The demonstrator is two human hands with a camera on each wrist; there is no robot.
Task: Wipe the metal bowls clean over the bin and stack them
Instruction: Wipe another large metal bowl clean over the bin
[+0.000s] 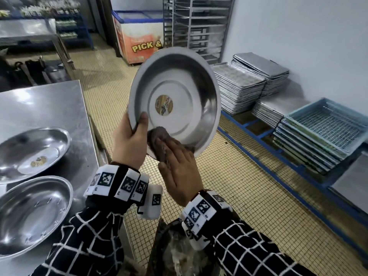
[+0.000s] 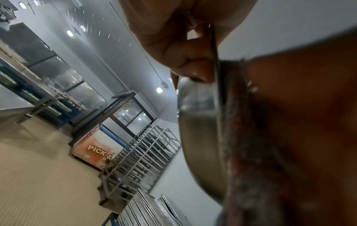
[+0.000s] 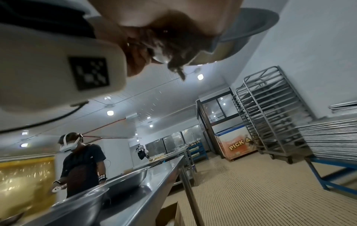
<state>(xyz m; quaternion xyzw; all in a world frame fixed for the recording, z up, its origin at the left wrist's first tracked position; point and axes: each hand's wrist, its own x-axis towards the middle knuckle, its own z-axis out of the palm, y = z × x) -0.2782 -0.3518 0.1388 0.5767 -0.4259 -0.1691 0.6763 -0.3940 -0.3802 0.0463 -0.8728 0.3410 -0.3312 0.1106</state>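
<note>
The held bowl [image 1: 175, 100] is the landmark. To its left stands the table [image 1: 49, 108], carrying two bowls [image 1: 33, 150]. Below it sits the bin [image 1: 179, 255]. Behind it stand a freezer [image 1: 139, 40] and rack [image 1: 197, 26]. To its right lie stacked trays [image 1: 249, 84].

The head camera looks down from close above at the tilted metal bowl [image 1: 175, 100] and steel table [image 1: 45, 108], while both wrist cameras sit low beside the hands, angled upward toward the ceiling, each sharing the far freezer chest [image 2: 96, 146] and tray rack [image 3: 270, 113] with it.
</note>
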